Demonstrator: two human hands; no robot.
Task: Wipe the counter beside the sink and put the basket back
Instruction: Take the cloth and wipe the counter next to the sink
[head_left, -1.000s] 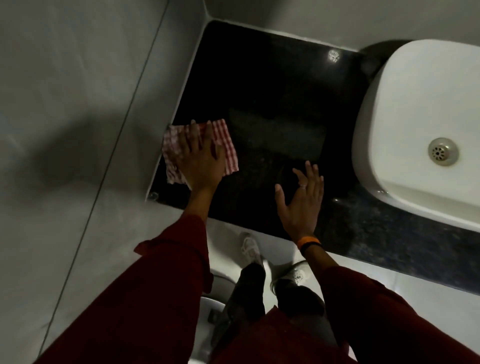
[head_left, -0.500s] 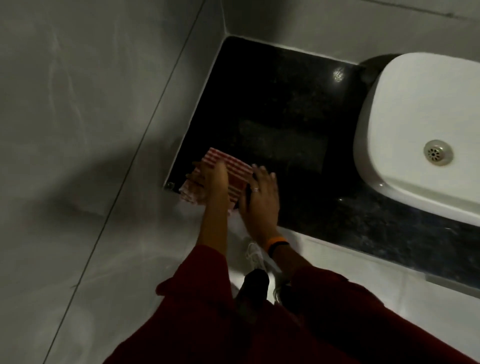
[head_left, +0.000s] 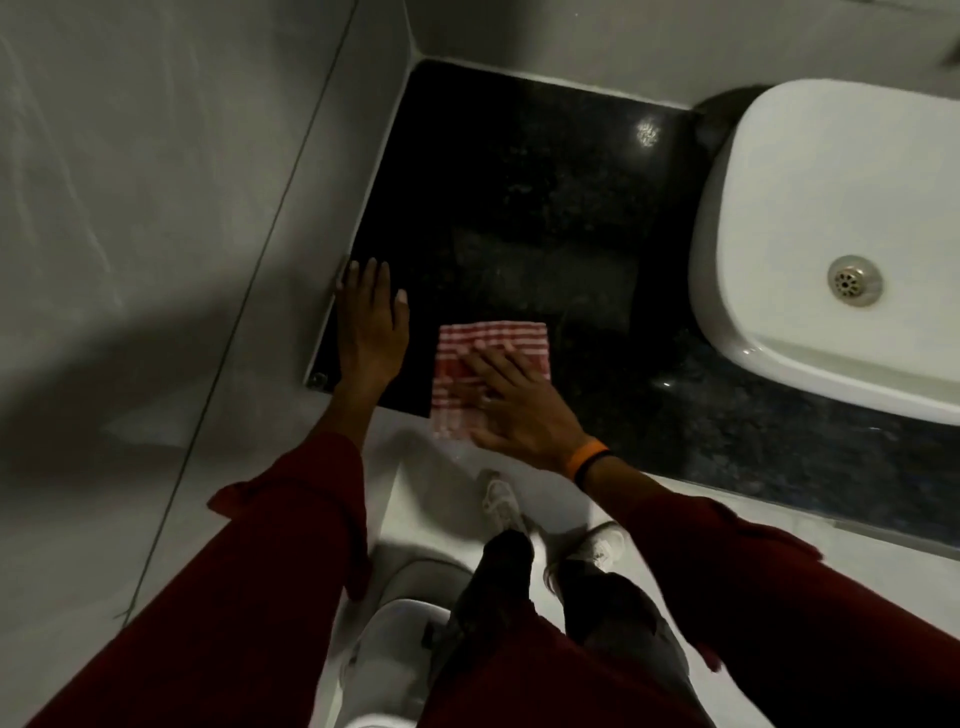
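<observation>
The black stone counter (head_left: 519, 197) runs from the left wall to the white sink (head_left: 810, 171). A red-and-white checked cloth (head_left: 491, 338) lies folded at the counter's front edge, its lower end hanging a little over the edge. My right hand (head_left: 519, 410), with an orange wristband, presses flat on the cloth's lower right part. My left hand (head_left: 371, 322) rests flat and empty on the counter's front left corner, beside the wall and apart from the cloth. No basket is in view.
Grey tiled walls close the counter on the left (head_left: 182, 208) and at the back. The sink's drain (head_left: 854, 279) shows at the right. Below the counter are my shoes (head_left: 501, 501) on pale floor and a white rounded object (head_left: 395, 639).
The cloth went from under my left hand at the left wall to under my right hand, further right along the front edge. My left hand now lies bare on the corner.
</observation>
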